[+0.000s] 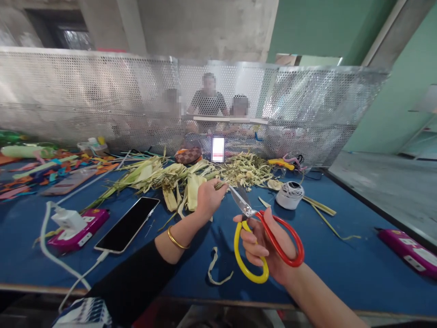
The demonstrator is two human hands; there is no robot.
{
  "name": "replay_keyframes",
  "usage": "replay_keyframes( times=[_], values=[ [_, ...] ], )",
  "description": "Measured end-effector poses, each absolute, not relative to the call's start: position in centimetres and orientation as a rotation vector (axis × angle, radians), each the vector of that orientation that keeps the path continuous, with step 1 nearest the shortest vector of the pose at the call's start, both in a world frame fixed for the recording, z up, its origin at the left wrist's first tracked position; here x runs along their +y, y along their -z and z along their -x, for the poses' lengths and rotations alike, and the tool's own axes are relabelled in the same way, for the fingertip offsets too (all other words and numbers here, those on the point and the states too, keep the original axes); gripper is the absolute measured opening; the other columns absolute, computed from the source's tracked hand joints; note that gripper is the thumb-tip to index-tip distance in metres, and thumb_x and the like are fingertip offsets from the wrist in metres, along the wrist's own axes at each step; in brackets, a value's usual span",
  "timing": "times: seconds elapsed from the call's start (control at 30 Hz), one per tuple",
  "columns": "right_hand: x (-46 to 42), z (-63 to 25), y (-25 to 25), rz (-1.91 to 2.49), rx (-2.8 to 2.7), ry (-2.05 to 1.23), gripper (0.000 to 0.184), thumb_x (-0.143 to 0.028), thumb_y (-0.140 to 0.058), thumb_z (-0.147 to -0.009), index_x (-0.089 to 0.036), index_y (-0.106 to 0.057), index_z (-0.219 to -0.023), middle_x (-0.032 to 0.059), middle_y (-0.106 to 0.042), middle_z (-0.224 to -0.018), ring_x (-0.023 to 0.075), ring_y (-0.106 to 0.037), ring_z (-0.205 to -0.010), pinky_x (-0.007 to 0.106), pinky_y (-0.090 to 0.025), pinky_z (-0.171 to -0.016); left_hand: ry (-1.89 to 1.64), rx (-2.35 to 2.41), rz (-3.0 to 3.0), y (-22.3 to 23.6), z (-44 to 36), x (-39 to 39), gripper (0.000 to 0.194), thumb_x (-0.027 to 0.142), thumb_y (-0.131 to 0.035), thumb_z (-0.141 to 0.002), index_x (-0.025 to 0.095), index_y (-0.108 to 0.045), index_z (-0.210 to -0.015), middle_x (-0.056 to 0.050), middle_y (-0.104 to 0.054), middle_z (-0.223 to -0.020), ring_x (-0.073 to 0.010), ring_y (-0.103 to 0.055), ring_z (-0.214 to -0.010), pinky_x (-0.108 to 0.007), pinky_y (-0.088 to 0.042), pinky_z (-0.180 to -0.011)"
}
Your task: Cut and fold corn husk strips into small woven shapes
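Note:
My right hand [269, 248] grips a pair of scissors [262, 228] with one red and one yellow handle loop, blades pointing up and left. My left hand [208, 198] is closed in a pinch on a thin strip of pale green leaf [220, 184], held just left of the blade tips. A gold bangle [175, 239] sits on my left wrist. A heap of dried palm leaves [164, 177] lies on the blue table [341, 255] just behind both hands. A curled leaf offcut [215, 269] rests on the table below my hands.
A black phone [128, 223] on a white cable lies at left beside a pink box [80, 230] with a white charger. A white thread spool [290, 195] stands right of the scissors. Another pink box [408, 246] is at far right. A perforated metal screen [102, 100] backs the table; people sit behind it.

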State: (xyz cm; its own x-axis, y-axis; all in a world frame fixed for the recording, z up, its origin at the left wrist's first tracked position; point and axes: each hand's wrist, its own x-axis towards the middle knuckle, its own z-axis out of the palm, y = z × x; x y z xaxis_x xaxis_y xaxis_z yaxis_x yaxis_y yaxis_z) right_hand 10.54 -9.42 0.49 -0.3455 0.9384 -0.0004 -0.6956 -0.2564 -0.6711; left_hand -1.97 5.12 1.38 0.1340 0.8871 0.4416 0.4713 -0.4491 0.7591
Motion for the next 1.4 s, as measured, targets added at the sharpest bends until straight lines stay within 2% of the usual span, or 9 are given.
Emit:
replay_keyframes(
  times=[0.17, 0.57, 0.7, 0.93, 1.07, 1.2, 1.27, 1.33, 1.4],
  values=[
    [-9.0, -10.6, -0.4, 0.453, -0.700, -1.862, 0.059, -0.066, -0.039, -0.088, -0.013, -0.063, -0.101, -0.0041, -0.044, -0.063, 0.0031, -0.022, -0.040, 0.019, -0.030, -0.039, -1.267, 1.279, -1.985, -1.3, 1.9, 4.9, 0.017, 0.027, -0.056, -0.077, 0.015, -0.068, -0.073, 0.003, -0.056, -0.058, -0.0105, -0.047, -0.058, -0.021, -0.034, -0.058],
    [-8.9, -10.1, -0.6, 0.449, -0.691, -1.870, 0.057, -0.065, -0.041, -0.088, -0.014, -0.063, -0.100, -0.0044, -0.043, -0.063, 0.0035, -0.023, -0.040, 0.019, -0.032, -0.039, -1.285, 1.250, -1.994, -1.2, 1.8, 4.6, 0.018, 0.025, -0.054, -0.077, 0.016, -0.063, -0.064, 0.004, -0.048, -0.053, -0.0102, -0.045, -0.056, -0.021, -0.031, -0.056],
    [-8.6, -10.0, -1.0, 0.471, -0.671, -1.843, 0.052, -0.061, -0.043, -0.090, -0.014, -0.064, -0.100, -0.0045, -0.044, -0.063, 0.0035, -0.025, -0.040, 0.017, -0.033, -0.038, -1.252, 1.220, -1.987, -1.0, 1.7, 4.4, 0.016, 0.024, -0.053, -0.075, 0.016, -0.062, -0.064, 0.004, -0.051, -0.054, -0.0103, -0.045, -0.056, -0.021, -0.032, -0.056],
    [-7.8, -10.2, -0.7, 0.531, -0.653, -1.815, 0.048, -0.059, -0.047, -0.089, -0.014, -0.062, -0.093, -0.0089, -0.035, -0.058, 0.0008, -0.017, -0.035, 0.013, -0.024, -0.031, -1.199, 1.229, -2.001, -0.9, 1.6, 4.4, 0.018, 0.027, -0.054, -0.075, 0.015, -0.062, -0.064, 0.003, -0.051, -0.055, -0.0106, -0.046, -0.057, -0.022, -0.030, -0.056],
    [-7.8, -10.9, -0.9, 0.751, -0.701, -1.737, 0.049, -0.063, -0.054, -0.083, -0.015, -0.060, -0.092, -0.0094, -0.036, -0.056, 0.0009, -0.019, -0.034, 0.015, -0.022, -0.030, -1.186, 1.243, -1.920, -1.3, 1.7, 4.5, 0.024, 0.033, -0.057, -0.075, 0.015, -0.062, -0.060, 0.004, -0.046, -0.052, -0.0101, -0.041, -0.055, -0.023, -0.028, -0.053],
    [-7.2, -13.2, -1.3, 1.429, -1.119, -1.333, 0.050, -0.066, -0.047, -0.083, -0.019, -0.057, -0.095, -0.0059, -0.046, -0.055, 0.0067, -0.035, -0.035, 0.020, -0.029, -0.035, -1.140, 1.188, -1.669, -2.1, 1.8, 4.5, 0.019, 0.033, -0.066, -0.069, 0.014, -0.065, -0.066, 0.007, -0.042, -0.048, -0.0084, -0.036, -0.050, -0.022, -0.027, -0.050],
    [-6.6, -14.7, -1.2, 1.821, -1.494, -0.861, 0.041, -0.060, -0.052, -0.082, -0.020, -0.057, -0.095, -0.0021, -0.054, -0.056, 0.0124, -0.047, -0.041, 0.024, -0.034, -0.041, -1.066, 1.116, -1.436, -2.6, 1.8, 4.4, 0.017, 0.030, -0.069, -0.067, 0.014, -0.063, -0.068, 0.009, -0.036, -0.044, -0.0065, -0.030, -0.045, -0.021, -0.023, -0.047],
    [-6.0, -15.9, -1.2, 2.018, -1.671, -0.520, 0.035, -0.046, -0.067, -0.075, -0.019, -0.059, -0.096, 0.0038, -0.061, -0.063, 0.0194, -0.058, -0.057, 0.027, -0.038, -0.050, -0.964, 1.028, -1.242, -3.1, 1.9, 4.3, 0.018, 0.028, -0.070, -0.067, 0.015, -0.057, -0.067, 0.011, -0.029, -0.043, -0.0046, -0.021, -0.040, -0.021, -0.015, -0.043],
    [-5.5, -16.6, -1.6, 2.215, -1.914, -0.171, 0.029, -0.036, -0.065, -0.077, -0.017, -0.062, -0.100, 0.0097, -0.066, -0.071, 0.0246, -0.063, -0.069, 0.029, -0.040, -0.057, -0.873, 0.963, -1.138, -3.3, 1.9, 4.1, 0.025, 0.026, -0.071, -0.068, 0.017, -0.048, -0.062, 0.012, -0.024, -0.043, -0.0032, -0.015, -0.039, -0.021, -0.010, -0.042]
  ],
)
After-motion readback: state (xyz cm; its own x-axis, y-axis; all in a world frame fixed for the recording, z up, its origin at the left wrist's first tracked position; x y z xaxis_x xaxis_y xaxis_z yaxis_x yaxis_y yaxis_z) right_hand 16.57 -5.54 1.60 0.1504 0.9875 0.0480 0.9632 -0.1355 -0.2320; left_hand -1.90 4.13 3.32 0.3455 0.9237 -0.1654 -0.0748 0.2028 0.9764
